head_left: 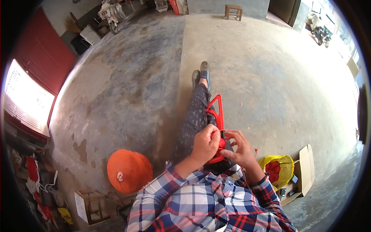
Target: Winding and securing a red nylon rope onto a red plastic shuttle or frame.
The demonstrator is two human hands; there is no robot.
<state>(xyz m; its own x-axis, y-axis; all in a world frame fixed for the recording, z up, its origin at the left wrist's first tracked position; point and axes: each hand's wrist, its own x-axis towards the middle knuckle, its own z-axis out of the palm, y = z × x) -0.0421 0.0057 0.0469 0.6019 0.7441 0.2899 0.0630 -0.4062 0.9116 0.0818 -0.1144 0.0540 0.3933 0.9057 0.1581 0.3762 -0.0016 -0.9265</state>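
My left hand [206, 144] is closed in a pinch above my lap, holding a thin red cord [222, 130]. The cord runs across to the bent fingers of my right hand [239, 149], which also seem to grip it. The right thumb sits lower, beside a rounded red bundle [221, 144] between the two hands; its exact kind is partly hidden. A red plastic frame with a triangular end [221, 110] lies along my thighs, its near part under the hands. A short red strand [255, 150] shows past my right wrist.
A yellow bag [288, 166] with red pieces stands at my right beside an open cardboard box [306, 170]. To my left are an orange rounded object [129, 171] and a wooden frame [91, 207]. A small stool [233, 12] stands far ahead on the concrete floor [127, 89].
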